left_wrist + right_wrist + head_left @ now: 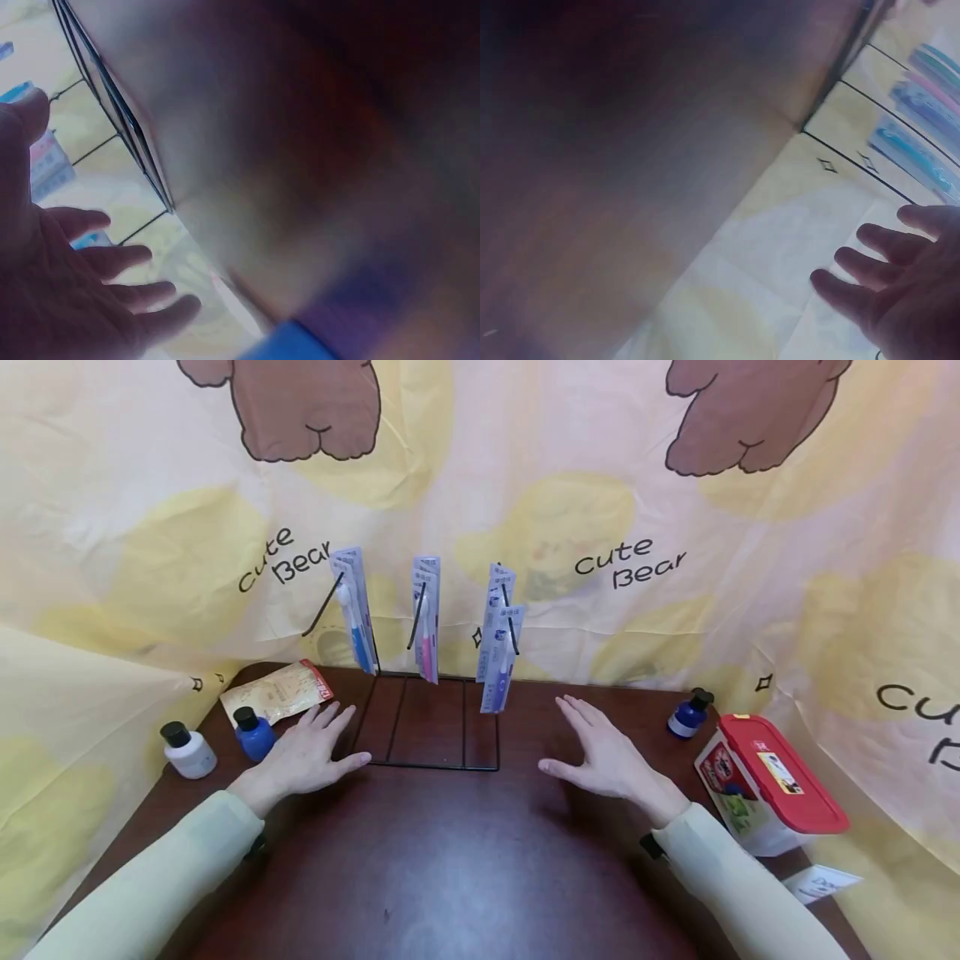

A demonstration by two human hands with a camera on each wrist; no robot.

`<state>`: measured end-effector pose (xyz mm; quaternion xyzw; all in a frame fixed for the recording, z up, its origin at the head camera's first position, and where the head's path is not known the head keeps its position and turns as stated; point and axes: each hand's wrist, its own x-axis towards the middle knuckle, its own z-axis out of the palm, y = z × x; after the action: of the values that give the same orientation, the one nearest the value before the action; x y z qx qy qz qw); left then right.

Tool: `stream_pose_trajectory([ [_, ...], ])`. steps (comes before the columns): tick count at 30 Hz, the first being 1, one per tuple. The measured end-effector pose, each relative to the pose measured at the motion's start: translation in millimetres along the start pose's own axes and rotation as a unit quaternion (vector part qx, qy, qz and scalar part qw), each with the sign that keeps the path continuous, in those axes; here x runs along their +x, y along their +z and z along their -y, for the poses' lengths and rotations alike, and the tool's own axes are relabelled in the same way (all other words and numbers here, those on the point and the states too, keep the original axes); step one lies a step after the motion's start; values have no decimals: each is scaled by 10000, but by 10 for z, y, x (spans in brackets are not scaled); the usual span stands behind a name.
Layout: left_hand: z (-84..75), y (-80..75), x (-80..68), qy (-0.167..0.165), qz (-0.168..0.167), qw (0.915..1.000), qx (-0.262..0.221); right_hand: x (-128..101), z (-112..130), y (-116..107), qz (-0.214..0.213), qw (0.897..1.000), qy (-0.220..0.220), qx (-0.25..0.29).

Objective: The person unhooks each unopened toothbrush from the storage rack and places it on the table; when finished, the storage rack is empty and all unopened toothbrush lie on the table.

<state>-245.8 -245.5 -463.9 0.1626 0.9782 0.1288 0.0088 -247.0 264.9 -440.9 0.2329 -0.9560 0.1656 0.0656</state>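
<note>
My left hand (306, 753) is held over the table at the left of a black wire rack (435, 767), fingers spread and holding nothing. To the right of the rack my right hand (606, 755) has its fingers extended, also without anything in it. Packaged toothbrushes hang on the rack's hooks in three groups: a blue one (357, 631) at left, a pink one (427, 647) in the middle, a purple one (501, 668) at right. Nearest my left hand is a blue bottle (256, 739) with a black cap. Both wrist views show straight, parted fingers.
A white bottle (193, 758) and a beige packet (277, 691) are on the left. Over on the right stand a dark blue bottle (686, 718), a red-lidded tub (787, 777) and a white card (819, 882). A patterned curtain (540, 527) backs the brown table (450, 860).
</note>
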Motion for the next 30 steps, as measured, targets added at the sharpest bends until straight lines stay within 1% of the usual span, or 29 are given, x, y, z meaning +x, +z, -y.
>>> stream_pose_trajectory([
  [2,60,-11,37,102,61,9998,-141,113,44,-44,-137,9991,1,402],
  [4,123,-9,73,210,138,9994,-257,247,80,-76,-293,9957,4,877],
  [5,157,-1,91,250,182,9991,-292,318,100,-88,-368,9925,26,1168],
  [7,213,20,119,290,295,9986,-324,465,143,-102,-494,9823,60,1803],
  [11,269,64,158,313,590,9974,-279,741,252,-79,-607,9517,159,3007],
  [14,257,81,178,378,819,9957,-200,895,335,-58,-756,9245,213,3731],
  [17,223,80,189,441,974,9942,-101,994,406,-52,-1042,8965,256,4298],
  [20,200,68,185,444,1060,9934,-35,1059,456,-48,-1294,8687,196,4777],
  [24,196,43,172,397,1104,9931,0,1114,507,-38,-1471,8405,-106,5213],
  [26,205,43,172,393,1109,9930,36,1127,537,-40,-1533,8326,-240,5317],
  [27,210,46,174,395,1109,9930,52,1130,551,-44,-1560,8315,-289,5325],
  [28,213,50,177,396,1107,9930,56,1129,563,-48,-1592,8314,-314,5314],
  [30,219,64,186,423,1097,9930,68,1118,583,-59,-1660,8360,-289,5223],
])
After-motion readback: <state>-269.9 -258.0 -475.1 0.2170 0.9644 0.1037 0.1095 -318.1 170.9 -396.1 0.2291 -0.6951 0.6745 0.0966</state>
